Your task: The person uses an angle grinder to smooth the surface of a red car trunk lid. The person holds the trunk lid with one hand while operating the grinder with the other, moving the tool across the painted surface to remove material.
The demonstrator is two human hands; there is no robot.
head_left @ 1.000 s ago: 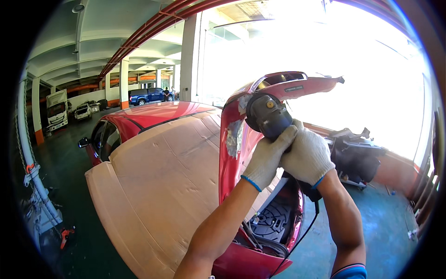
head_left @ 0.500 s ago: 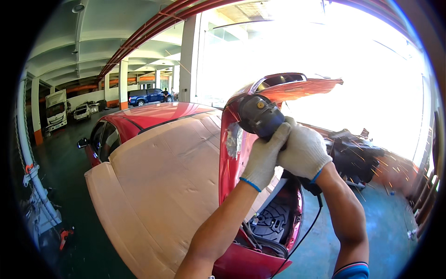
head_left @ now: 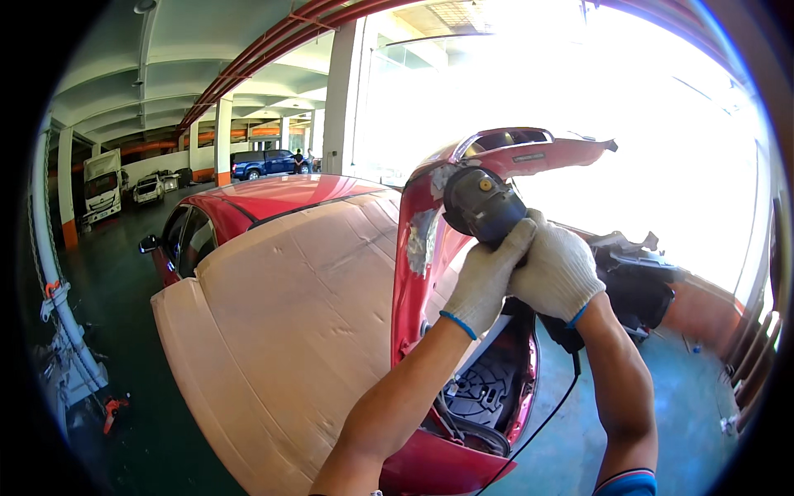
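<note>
Both my hands, in white knit gloves with blue cuffs, are wrapped round a black angle grinder (head_left: 484, 204). My left hand (head_left: 481, 281) closes on its near left side, and my right hand (head_left: 559, 269) grips the body beside it. The grinder's head is at the upper corner of the raised red trunk lid (head_left: 407, 310); its disc is hidden, so I cannot tell whether it touches. Bare silvery metal (head_left: 422, 242) shows on the lid's edge left of the grinder. From the tool a black cord (head_left: 552, 412) hangs down past the open trunk (head_left: 481, 395).
A tan sheet (head_left: 306, 322) covers the rear of the red car (head_left: 289, 198) at my left. Dark car parts (head_left: 633, 281) lie to the right by a low wall. A post with chains (head_left: 62, 314) stands far left. Parked vehicles and a person (head_left: 298, 160) are farther back.
The stream of sparks is gone, and the orange glow on the lid has faded. Grinder and hands have shifted slightly right and down, uncovering a bare metal spot near the lid's corner.
</note>
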